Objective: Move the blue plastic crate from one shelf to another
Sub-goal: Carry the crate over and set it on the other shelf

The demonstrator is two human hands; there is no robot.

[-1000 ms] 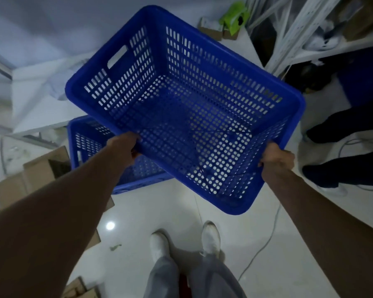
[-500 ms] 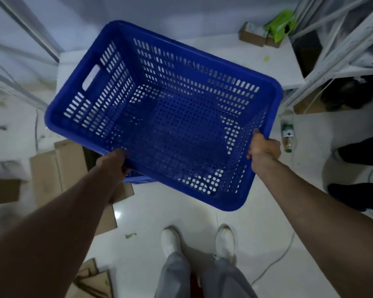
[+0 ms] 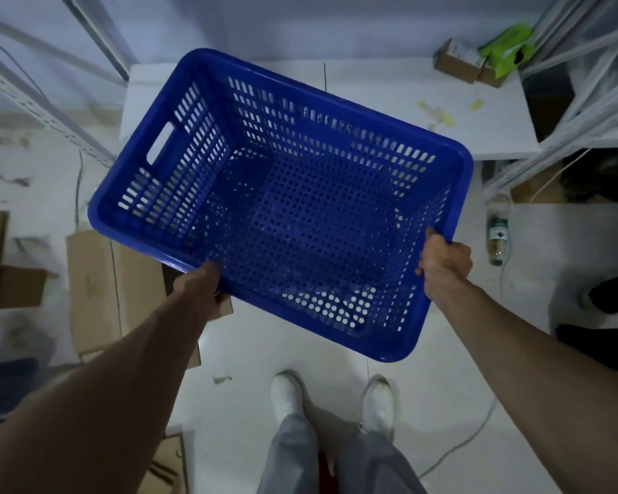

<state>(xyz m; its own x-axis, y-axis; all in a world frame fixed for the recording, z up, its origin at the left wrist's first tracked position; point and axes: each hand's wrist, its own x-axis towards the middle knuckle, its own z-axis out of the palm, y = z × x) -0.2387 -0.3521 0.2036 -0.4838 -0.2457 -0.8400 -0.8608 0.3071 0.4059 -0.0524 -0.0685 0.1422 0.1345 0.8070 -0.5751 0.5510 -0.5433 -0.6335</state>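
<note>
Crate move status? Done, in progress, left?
Done: the blue crate is off any shelf, empty, carried in the air. In hand: the left hand grips its near rim and the right hand its right corner. Left: setting it down, likely on the white shelf just ahead; not yet resting there.

Beyond the left grip [image 3: 207, 279]: low white shelf board [image 3: 371, 90] bearing small brown cardboard boxes [image 3: 457, 64]. Below: pale tiled floor [image 3: 243, 351] strewn with flattened brown cardboard [image 3: 97, 279], clear plastic bottle [image 3: 497, 229].
</note>
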